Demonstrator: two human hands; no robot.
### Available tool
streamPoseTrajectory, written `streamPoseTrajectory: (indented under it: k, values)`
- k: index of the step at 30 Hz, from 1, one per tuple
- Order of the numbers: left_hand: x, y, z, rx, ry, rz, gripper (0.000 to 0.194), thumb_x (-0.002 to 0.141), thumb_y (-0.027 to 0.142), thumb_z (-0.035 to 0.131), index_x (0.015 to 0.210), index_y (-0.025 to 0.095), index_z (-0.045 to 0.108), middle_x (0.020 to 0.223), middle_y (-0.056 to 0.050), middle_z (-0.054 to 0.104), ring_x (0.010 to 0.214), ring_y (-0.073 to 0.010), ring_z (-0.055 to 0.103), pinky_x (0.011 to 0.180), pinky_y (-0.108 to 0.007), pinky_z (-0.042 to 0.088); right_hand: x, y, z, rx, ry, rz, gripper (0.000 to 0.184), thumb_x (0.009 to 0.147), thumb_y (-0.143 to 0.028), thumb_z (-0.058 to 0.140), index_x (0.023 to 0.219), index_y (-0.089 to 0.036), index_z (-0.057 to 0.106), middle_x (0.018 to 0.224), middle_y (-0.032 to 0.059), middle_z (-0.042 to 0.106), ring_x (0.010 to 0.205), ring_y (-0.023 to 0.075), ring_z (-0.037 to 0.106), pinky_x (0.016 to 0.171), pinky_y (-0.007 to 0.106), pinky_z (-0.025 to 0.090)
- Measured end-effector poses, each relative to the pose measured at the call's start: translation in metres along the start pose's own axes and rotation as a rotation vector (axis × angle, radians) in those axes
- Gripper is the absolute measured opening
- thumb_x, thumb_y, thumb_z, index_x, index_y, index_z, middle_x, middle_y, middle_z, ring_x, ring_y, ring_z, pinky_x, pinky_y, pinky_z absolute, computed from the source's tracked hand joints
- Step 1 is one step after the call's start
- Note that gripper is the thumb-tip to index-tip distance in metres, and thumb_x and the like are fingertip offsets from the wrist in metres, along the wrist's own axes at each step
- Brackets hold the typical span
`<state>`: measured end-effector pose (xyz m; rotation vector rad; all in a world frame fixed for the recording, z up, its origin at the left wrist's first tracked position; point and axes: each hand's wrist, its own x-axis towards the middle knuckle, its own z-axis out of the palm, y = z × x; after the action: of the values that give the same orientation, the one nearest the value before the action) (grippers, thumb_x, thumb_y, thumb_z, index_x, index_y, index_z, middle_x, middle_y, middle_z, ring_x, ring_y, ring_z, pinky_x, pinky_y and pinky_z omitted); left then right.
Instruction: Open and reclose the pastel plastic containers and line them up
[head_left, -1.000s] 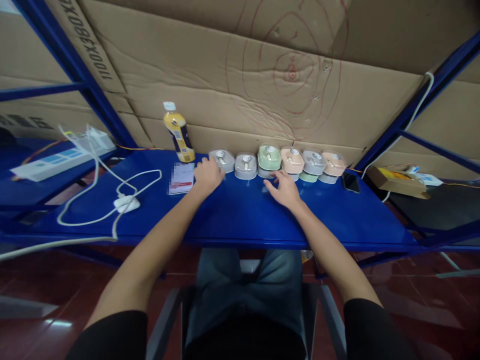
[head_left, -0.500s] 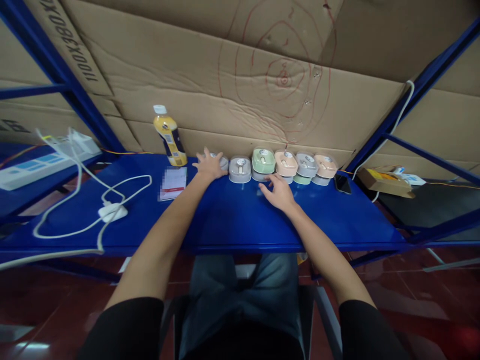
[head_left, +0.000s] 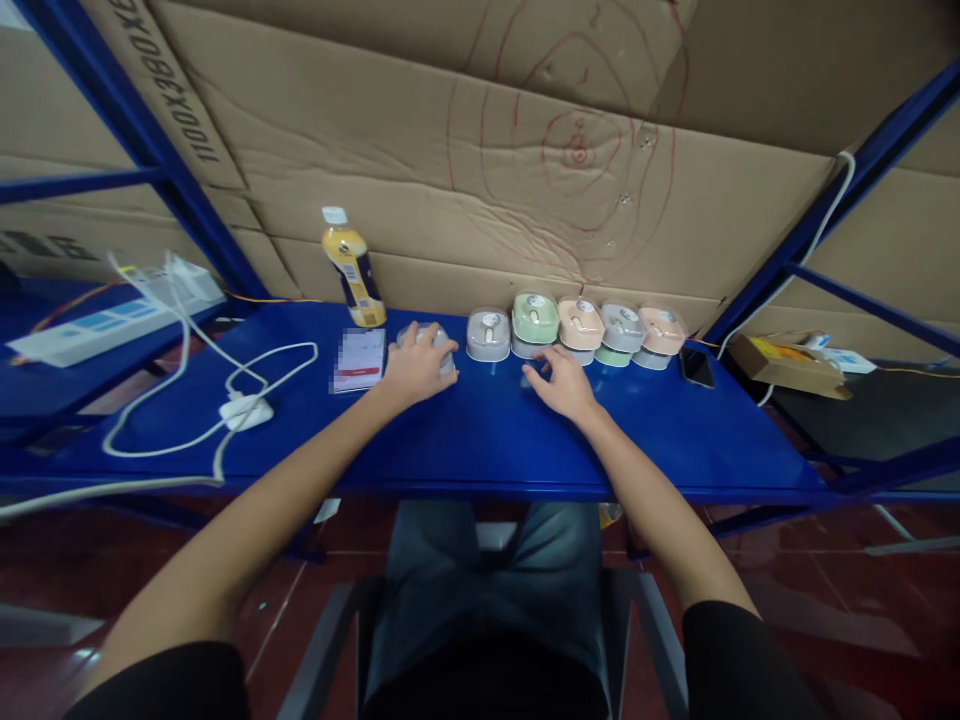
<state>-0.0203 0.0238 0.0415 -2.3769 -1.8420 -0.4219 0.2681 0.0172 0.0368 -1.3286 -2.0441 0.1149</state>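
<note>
Fingers of the left hand [head_left: 414, 370] lie spread over the clear lid of a grey box [head_left: 444, 352], thumb apart at its near right side; from where I stand I cannot tell whether they squeeze it or only rest there; the box sits beneath them on the blue table [head_left: 480, 430]; fingers of the right hand [head_left: 564, 388] are bent and loosely parted, thumb held away from them, gripping nothing; their tips are by the lower box of the green stack [head_left: 535, 318], though whether they touch it I cannot tell; between the two sets of fingers, farther back, stands a lone grey box with a handle on its lid [head_left: 488, 336]; going right from the right fingers come a peach stack [head_left: 580, 323], a grey stack [head_left: 622, 328] and another peach stack [head_left: 663, 330], each two boxes high; a dark phone [head_left: 698, 368] lies just past the last one; left of the left fingers is a flat card [head_left: 361, 362], partly blurred out; behind it a yellow bottle [head_left: 352, 268] stands upright; farther left lie a looped white cable [head_left: 169, 452], a white plug [head_left: 247, 411] and a power strip [head_left: 112, 328]; beyond all the fingers rises a cardboard wall [head_left: 360, 130] with red rings drawn on it.
</note>
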Motion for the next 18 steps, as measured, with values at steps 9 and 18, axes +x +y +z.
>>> streamPoseTrajectory:
  k: [9, 18]
  values:
    - [-0.042, 0.021, -0.002, -0.539, -0.104, 0.540, 0.113, 0.069, 0.041, 0.087, 0.164, 0.018, 0.029, 0.170, -0.020, 0.032, 0.159, -0.0371, 0.034, 0.128, -0.050, 0.037, -0.010, -0.020, -0.009, 0.223, -0.226, -0.367, 0.106, 0.065, -0.061, 0.095, 0.155, -0.027, 0.050, 0.162, 0.0141, 0.048, 0.150, 0.0364, 0.047, 0.123, 0.054, 0.041]
    - [-0.011, 0.043, 0.024, -0.800, -0.135, 0.354, 0.118, 0.060, 0.049, 0.094, 0.158, 0.019, 0.035, 0.146, -0.019, 0.063, 0.135, -0.0400, 0.062, 0.112, -0.054, 0.050, -0.013, -0.021, -0.008, 0.113, -0.336, -0.234, 0.102, 0.069, -0.059, 0.091, 0.156, -0.028, 0.048, 0.148, 0.0138, 0.062, 0.134, 0.0372, 0.063, 0.112, 0.055, 0.052]
